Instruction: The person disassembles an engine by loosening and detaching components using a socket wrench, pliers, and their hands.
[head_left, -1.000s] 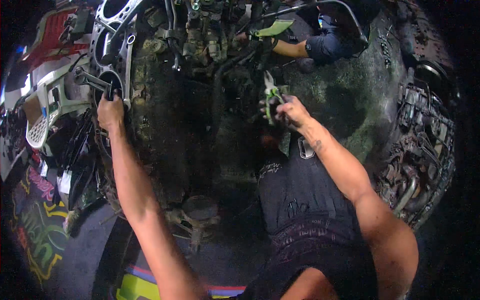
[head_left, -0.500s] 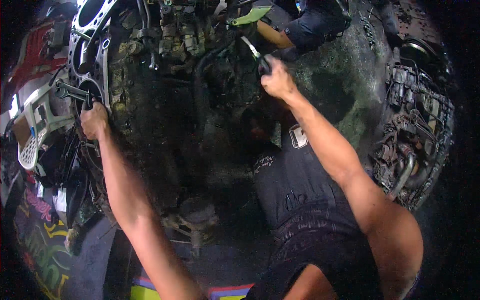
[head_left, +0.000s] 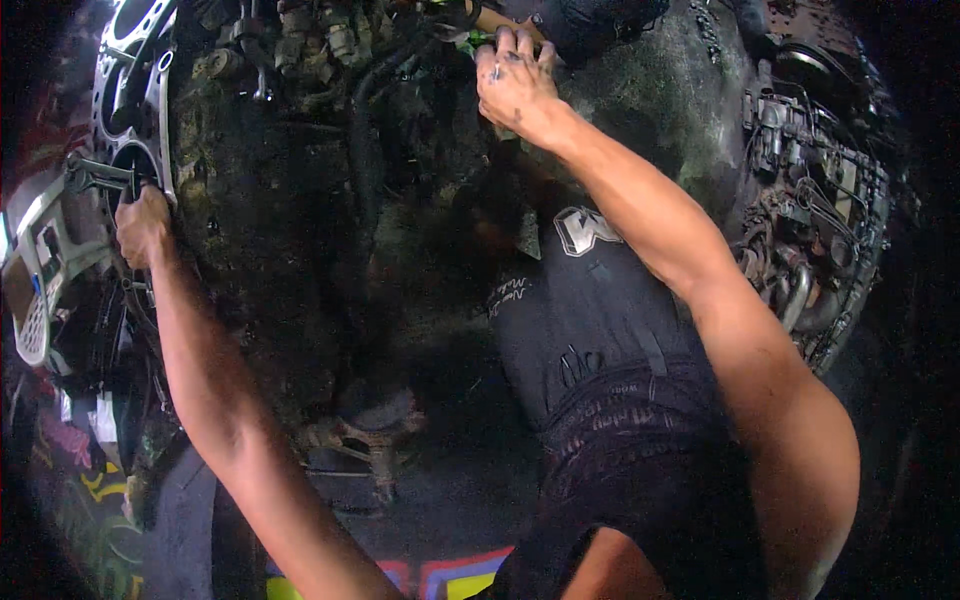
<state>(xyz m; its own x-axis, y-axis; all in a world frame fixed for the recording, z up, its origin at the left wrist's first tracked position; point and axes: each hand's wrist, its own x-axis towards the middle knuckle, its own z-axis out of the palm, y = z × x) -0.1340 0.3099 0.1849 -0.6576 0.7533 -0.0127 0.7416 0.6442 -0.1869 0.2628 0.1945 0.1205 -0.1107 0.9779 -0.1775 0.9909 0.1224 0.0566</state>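
Note:
My left hand (head_left: 143, 225) grips a dark metal wrench-like tool (head_left: 95, 175) at the lower bore of a long silver plate with large round openings (head_left: 163, 140). My right hand (head_left: 516, 85) reaches to the top middle, back upward, fingers apart and bent over a green object (head_left: 468, 42), mostly hidden beneath it; whether this is the pliers seen earlier I cannot make out. Its fingertips are darkly smudged. A co-worker's forearm (head_left: 492, 20) lies just beyond my right hand.
Grimy, dark engine machinery (head_left: 280, 180) stands below and around my hands. A white plastic frame with a perforated end (head_left: 35, 310) lies at the left. More metal machinery with pipes (head_left: 785, 220) fills the right. The co-worker's dark sleeve (head_left: 610, 15) is at the top.
My right hand has moved up and forward, its fingers loosened; the pliers it held no longer show clearly. My left hand keeps its grip. The whole view has shifted, scenery sliding up and left.

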